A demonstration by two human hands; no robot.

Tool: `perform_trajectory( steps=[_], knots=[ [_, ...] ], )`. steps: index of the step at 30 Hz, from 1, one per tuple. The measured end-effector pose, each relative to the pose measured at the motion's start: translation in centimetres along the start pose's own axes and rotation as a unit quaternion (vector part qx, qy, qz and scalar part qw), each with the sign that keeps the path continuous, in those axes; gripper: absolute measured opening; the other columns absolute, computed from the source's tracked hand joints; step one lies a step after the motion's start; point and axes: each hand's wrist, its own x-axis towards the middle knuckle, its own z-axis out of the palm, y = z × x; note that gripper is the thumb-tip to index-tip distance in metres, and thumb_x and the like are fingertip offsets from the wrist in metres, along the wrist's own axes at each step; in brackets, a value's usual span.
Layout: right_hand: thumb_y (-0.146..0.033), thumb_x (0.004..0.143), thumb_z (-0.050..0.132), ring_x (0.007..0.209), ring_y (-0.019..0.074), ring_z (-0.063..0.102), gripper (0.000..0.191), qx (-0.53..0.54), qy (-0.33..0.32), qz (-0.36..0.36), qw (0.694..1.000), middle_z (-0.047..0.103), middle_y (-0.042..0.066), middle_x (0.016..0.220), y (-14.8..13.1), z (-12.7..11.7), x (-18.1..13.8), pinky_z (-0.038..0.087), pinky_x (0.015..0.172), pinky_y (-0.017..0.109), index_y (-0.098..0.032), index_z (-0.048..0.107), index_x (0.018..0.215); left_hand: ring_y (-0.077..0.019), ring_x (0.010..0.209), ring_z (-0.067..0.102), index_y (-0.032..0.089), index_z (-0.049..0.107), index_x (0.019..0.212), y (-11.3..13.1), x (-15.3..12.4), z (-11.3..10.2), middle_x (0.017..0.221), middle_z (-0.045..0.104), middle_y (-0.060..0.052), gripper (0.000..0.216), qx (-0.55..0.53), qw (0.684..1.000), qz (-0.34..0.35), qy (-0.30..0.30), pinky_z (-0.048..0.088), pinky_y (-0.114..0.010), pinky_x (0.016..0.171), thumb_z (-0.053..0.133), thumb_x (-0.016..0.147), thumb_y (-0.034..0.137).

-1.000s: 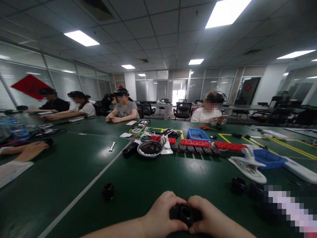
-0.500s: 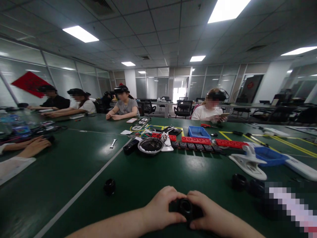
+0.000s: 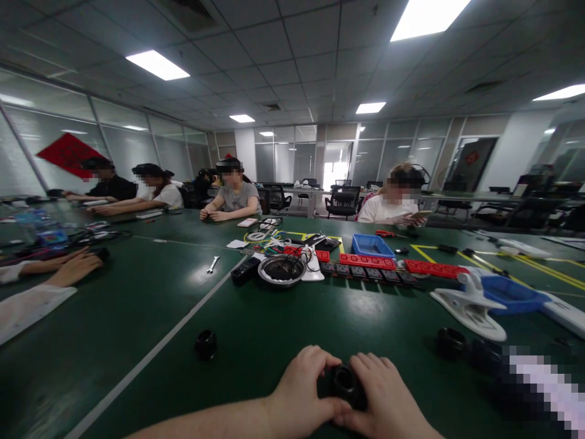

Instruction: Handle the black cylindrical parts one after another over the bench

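Observation:
Both hands grip a black rounded part with a round opening (image 3: pixel 343 379), low in front of me. On its left side, my left hand (image 3: pixel 301 387) holds it between a curled forefinger and the thumb. My right hand (image 3: pixel 384 390) wraps over the right side, its fingers close together and its thumb near my left thumb. The lower part of the piece is hidden by the hands. A similar black round part (image 3: pixel 205 345) lies on the green table (image 3: pixel 256 323) to the left. Toward the right sit another such part (image 3: pixel 450 343) and a dark rounded piece (image 3: pixel 485 355).
Ahead lie a metal-rimmed bowl (image 3: pixel 282 270), red socket strips (image 3: pixel 368 261), a blue tray (image 3: pixel 372 246) and a white clamp stand (image 3: pixel 470 305). A wrench (image 3: pixel 212 264) lies left of centre. Another person's hands (image 3: pixel 75 266) rest at the left; several people sit around the table.
My right hand has turned and closed further over the part's right side, filling the gap that showed there. The whole view has shifted slightly, with things appearing farther right.

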Motion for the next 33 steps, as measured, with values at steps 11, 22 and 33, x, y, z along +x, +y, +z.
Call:
perform_trajectory(
  steps=[11, 22, 33],
  knots=[
    [-0.022, 0.046, 0.082, 0.078, 0.0203, 0.051, 0.036, 0.097, -0.096, -0.014, 0.991, 0.057, 0.0, 0.079, 2.2, -1.2, 0.4, 0.037, 0.066, 0.027, -0.015, 0.061, 0.075, -0.0179, 0.081, 0.053, 0.021, 0.061, 0.101, -0.6, 0.2, -0.3, 0.086, 0.057, 0.0, 0.05, -0.011, 0.992, 0.107, -0.072, 0.04, -0.025, 0.072, 0.083, 0.056, 0.025],
    [-0.028, 0.054, 0.076, 0.093, 0.0247, 0.049, 0.048, 0.102, -0.1, -0.042, 0.989, 0.056, 0.006, 0.1, 1.4, -1.2, 0.1, 0.036, 0.08, 0.034, -0.019, 0.059, 0.098, -0.0187, 0.086, 0.052, 0.022, 0.059, 0.104, -0.1, 0.0, -0.6, 0.091, 0.058, 0.0, 0.049, -0.008, 0.996, 0.075, -0.056, 0.04, -0.026, 0.075, 0.08, 0.06, 0.022],
    [-0.039, 0.052, 0.077, 0.068, 0.0174, 0.048, 0.035, 0.038, -0.041, -0.017, 0.998, 0.054, 0.0, 0.071, 1.6, 0.2, 0.2, 0.032, 0.06, 0.026, -0.016, 0.055, 0.068, -0.0196, 0.082, 0.052, 0.018, 0.06, 0.09, 0.3, -0.3, -0.2, 0.086, 0.057, 0.0, 0.045, 0.029, 0.999, 0.032, -0.027, 0.039, -0.028, 0.072, 0.083, 0.054, 0.03]
  ],
)
